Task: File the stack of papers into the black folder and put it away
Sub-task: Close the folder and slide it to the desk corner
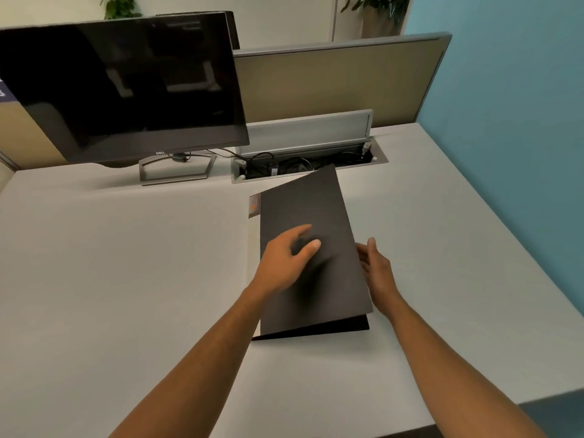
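So, it's a pale grey office desk (126, 263) pushed into a corner, with a light blue wall (512, 121) down the right side and a tan cubicle divider (331, 80) along the back. A dark Dell monitor (123, 86) sits back left on a silver frame stand (175, 173), screen off. Next to it there's a cable hatch (303, 165) sunk into the desktop with its metal lid (303, 131) flipped up, a tangle of black cords inside. A couple of leafy plants (120, 7) poke up behind the divider.

The black folder (316, 279) lies mid-desk, a bit right of centre, just in front of the hatch. Matte black, plain cover, no label I can see. The front cover is not flat; it's tilted up off the back one, which peeks out along the bottom edge. A strip of white papers (253, 248) shows along the left edge, with a small orange-ish mark near the top corner.

Left hand (284, 260) is over the cover, fingers spread loose, not clamped on anything, slightly blurred. Right hand (376, 270) sits at the cover's right edge, fingers straight and together; can't tell if it's actually pinching the edge.
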{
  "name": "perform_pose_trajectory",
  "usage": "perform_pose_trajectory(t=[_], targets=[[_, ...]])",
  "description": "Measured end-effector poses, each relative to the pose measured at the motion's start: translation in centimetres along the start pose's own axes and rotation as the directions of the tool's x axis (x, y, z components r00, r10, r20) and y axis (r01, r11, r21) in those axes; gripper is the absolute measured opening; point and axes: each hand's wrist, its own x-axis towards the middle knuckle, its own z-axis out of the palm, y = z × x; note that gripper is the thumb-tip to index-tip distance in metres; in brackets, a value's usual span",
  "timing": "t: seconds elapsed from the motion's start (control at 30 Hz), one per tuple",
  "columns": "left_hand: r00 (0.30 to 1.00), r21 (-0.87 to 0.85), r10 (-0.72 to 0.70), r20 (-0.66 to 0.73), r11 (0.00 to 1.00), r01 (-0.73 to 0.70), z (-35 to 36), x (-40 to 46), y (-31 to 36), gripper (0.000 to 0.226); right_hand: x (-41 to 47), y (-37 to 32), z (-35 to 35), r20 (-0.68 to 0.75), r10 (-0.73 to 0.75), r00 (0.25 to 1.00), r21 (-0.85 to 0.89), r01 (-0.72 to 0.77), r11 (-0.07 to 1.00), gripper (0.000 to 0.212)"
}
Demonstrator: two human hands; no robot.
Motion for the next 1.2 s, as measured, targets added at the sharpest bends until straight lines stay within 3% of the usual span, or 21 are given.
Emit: perform_pose_trajectory(t=[0.13,0.27,0.4,0.73,1.03,1.2], targets=[[0.981,0.111,-0.174,-0.084,0.977,0.182,2.0,0.2,-3.2,0.045,0.9,0.6,-0.9,-0.014,0.026,1.0,-0.114,-0.027,0.993,0.041],[0.92,0.24,-0.244,-0.307,0.915,0.323,2.7,-0.2,-5.2,0.047,1.0,1.4,-1.1,-0.034,-0.039,0.999,-0.295,0.027,0.955,0.049],[0.836,0.142,-0.369,-0.406,0.878,0.457,2.8,-0.6,-5.8,0.063,0.8,2.3,-0.5,0.012,-0.158,0.987,-0.427,0.148,0.892,0.044],[0.729,-0.278,-0.61,-0.31,0.791,0.545,0.0,0.8,-7.5,0.069,0.3,2.6,0.4,-0.019,-0.186,0.982,-0.529,0.148,0.836,0.036],[0.8,-0.487,-0.59,-0.11,0.734,0.474,-0.5,1.3,-8.9,0.054,-0.3,1.8,0.3,-0.085,-0.142,0.986,-0.503,0.081,0.86,0.032],[0.862,-0.467,-0.502,-0.071,0.78,0.417,0.7,1.9,-8.1,0.056,-0.7,0.7,-1.0,-0.2,-0.09,0.976,-0.422,-0.003,0.906,0.038]])
